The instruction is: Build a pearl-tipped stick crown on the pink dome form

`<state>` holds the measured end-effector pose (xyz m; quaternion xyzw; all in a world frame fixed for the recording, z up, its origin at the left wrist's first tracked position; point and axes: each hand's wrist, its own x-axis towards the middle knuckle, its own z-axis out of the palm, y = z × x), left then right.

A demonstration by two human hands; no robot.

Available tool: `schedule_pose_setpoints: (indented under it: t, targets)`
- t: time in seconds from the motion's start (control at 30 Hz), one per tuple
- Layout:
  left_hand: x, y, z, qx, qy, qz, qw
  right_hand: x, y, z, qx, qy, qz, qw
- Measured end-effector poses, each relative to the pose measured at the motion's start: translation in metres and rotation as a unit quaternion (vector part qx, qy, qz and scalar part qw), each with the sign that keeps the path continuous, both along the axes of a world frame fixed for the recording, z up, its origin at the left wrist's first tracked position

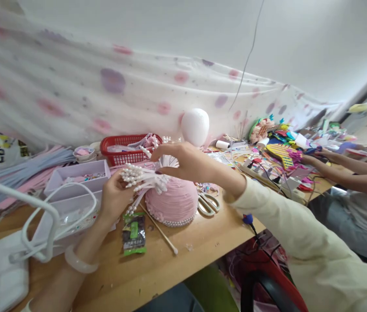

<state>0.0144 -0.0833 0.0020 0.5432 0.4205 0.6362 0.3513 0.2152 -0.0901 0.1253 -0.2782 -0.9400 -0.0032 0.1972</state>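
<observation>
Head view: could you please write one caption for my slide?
Left hand and right hand at white, bead-tipped sprays by a pink dome, scissors lying beside it on the table.

Behind the wooden table (209, 236) a spotted sheet (138, 91) hangs against a pale wall (170, 30), with a chair (261, 279) at the table's near edge.

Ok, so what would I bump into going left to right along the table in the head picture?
The farther lilac box → green-and-black packet → pink dome → scissors → yellow striped piece.
</observation>
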Motion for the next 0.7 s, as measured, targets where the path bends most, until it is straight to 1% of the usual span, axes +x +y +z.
schedule_pose_setpoints:
  t: [0.07,0.17,0.23,0.27,0.33,0.5,0.6,0.7]
  targets:
    - [-0.002,0.0,0.0,0.0,0.007,-0.006,1.0,0.006,-0.009,-0.012,0.07,-0.017,-0.038,0.997]
    - [-0.003,0.0,0.001,0.002,0.014,0.002,1.0,-0.002,-0.008,-0.035,0.165,-0.071,-0.079,0.981]
    - [-0.004,0.0,0.001,0.004,0.02,0.014,1.0,-0.014,0.0,-0.044,0.193,-0.101,-0.084,0.972]
    - [-0.004,0.0,0.001,0.004,0.025,0.017,1.0,-0.019,0.004,-0.046,0.197,-0.11,-0.087,0.97]
    - [-0.004,0.0,0.0,0.007,0.035,0.011,0.999,-0.027,0.013,-0.044,0.19,-0.12,-0.096,0.97]
    - [-0.005,0.005,-0.002,0.011,0.035,-0.012,0.999,-0.038,0.026,-0.027,0.156,-0.118,-0.101,0.975]
    - [-0.006,0.006,0.0,0.009,0.035,-0.026,0.999,-0.043,0.03,-0.018,0.116,-0.127,-0.098,0.98]
    - [-0.007,0.003,0.005,0.006,0.045,-0.049,0.998,-0.046,0.032,-0.01,0.066,-0.135,-0.087,0.985]
